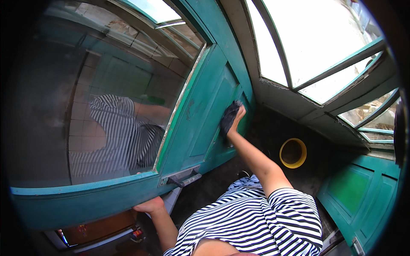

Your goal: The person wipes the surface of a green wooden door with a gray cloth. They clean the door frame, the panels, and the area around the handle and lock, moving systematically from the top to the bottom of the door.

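Note:
A green wooden door (205,115) with a large glass pane (128,96) stands before me. My right hand (237,119) presses a dark, bunched cloth (229,117) against a lower wooden panel of this door. Near the bottom of the view, my left hand (150,205) is at the edge of the door, below its metal-and-black handle (182,179). Part of that hand's fingers goes behind the door edge, so its grip shows only in part. The glass reflects a striped shirt and a tiled wall.
A yellow round container (293,153) stands on the dark floor (269,128) right of my arm. Framed windows (320,48) rise at upper right. Another green door panel (362,192) is at lower right. Past the door edge lies a brown surface (99,228) with small items.

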Tool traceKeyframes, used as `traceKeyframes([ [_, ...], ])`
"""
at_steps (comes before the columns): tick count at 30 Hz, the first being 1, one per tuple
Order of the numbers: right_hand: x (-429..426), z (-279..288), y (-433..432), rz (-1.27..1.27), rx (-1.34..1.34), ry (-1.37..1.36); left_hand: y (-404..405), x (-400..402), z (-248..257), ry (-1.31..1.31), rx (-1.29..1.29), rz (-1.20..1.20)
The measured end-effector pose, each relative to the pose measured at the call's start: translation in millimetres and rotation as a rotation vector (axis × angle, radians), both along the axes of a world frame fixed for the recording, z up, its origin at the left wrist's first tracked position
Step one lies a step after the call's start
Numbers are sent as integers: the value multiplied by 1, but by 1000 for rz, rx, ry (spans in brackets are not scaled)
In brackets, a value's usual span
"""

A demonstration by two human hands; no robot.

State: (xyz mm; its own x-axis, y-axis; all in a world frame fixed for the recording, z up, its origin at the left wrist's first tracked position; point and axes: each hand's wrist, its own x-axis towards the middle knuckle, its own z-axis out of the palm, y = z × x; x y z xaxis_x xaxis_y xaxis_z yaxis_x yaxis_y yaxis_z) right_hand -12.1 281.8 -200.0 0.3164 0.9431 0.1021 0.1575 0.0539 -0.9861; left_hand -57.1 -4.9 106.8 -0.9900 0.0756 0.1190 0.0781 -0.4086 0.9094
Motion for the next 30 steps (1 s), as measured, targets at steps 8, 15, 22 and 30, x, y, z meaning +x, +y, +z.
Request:
traceKeyframes([
  [8, 15, 23, 153, -21, -541, 16, 1, -6, 2, 31, 0, -33],
  [15, 19, 162, 189, -91, 322, 270, -4, -5, -1, 51, 69, -285],
  [22, 17, 34, 198, -97, -152, 100, 3, 4, 7, 54, 31, -196],
  [30, 15, -57, 139, -40, -235, 356, 13, 5, 8, 61, 23, -203],
])
